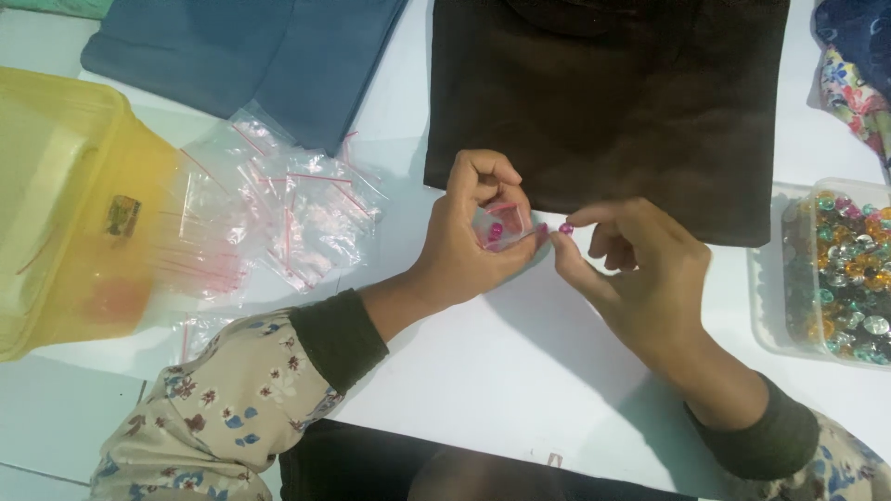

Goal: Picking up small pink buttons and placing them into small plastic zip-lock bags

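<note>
Work surface is a white table (520,371), fills most of the frame, lit evenly, soft shadows under my arms. No walls or rest of room visible from this angle

My left hand (478,232), centre frame: fingers curled tight, holding a small clear zip bag (498,229) open at the mouth, a pink bead already inside. My right hand (640,269), just right of centre: thumb and forefinger pinched narrow on one pink bead (566,227), right at the bag mouth, other fingers tucked in

Around it:
- dark brown cloth (603,102) flat on the table, upper centre, its lower edge just behind both hands
- blue cloth (251,56) upper left, folded
- loose pile of empty clear zip bags (297,204) with red seal strips, left of centre, partly over the blue cloth edge
- yellow translucent plastic tub (65,204) at far left edge
- clear plastic tray (768,306) full of mixed-colour glass beads, right edge
- patterned floral fabric (854,83) in upper right corner

Floral sleeves with dark cuffs on both arms, lower frame
</note>
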